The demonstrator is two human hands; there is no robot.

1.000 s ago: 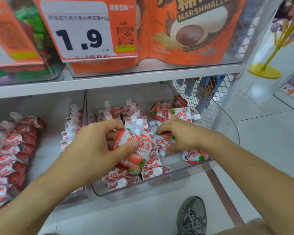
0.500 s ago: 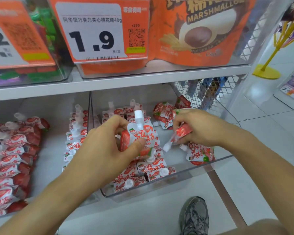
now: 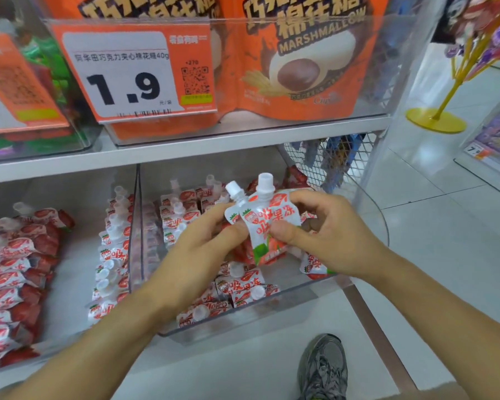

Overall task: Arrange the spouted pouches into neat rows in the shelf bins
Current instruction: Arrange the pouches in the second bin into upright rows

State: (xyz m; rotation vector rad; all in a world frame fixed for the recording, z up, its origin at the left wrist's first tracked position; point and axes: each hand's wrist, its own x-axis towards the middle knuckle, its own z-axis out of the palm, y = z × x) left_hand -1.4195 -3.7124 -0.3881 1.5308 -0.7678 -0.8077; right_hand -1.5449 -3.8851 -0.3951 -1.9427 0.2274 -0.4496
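Note:
Two white-and-red spouted pouches (image 3: 267,217) stand upright together above the clear right-hand bin (image 3: 272,313), white caps up. My left hand (image 3: 202,249) pinches them from the left and my right hand (image 3: 326,229) grips them from the right, thumb on the front pouch. Under my hands, more pouches (image 3: 237,287) lie loose in the bin, and a neater row (image 3: 182,215) lines its back left. The neighbouring bin on the left holds a row of pouches (image 3: 113,255) along its right wall.
Further left lies a stack of red-and-white packets (image 3: 15,272). The shelf above carries orange marshmallow bags (image 3: 298,62) and a 1.9 price tag (image 3: 127,73). A wire mesh panel (image 3: 329,160) closes the shelf's right end. My shoe (image 3: 324,368) stands on the tiled floor.
My right hand lifted a pouch out of the bin and brought it against the one in my left hand. Both hands now hold the pair upright, higher than before.

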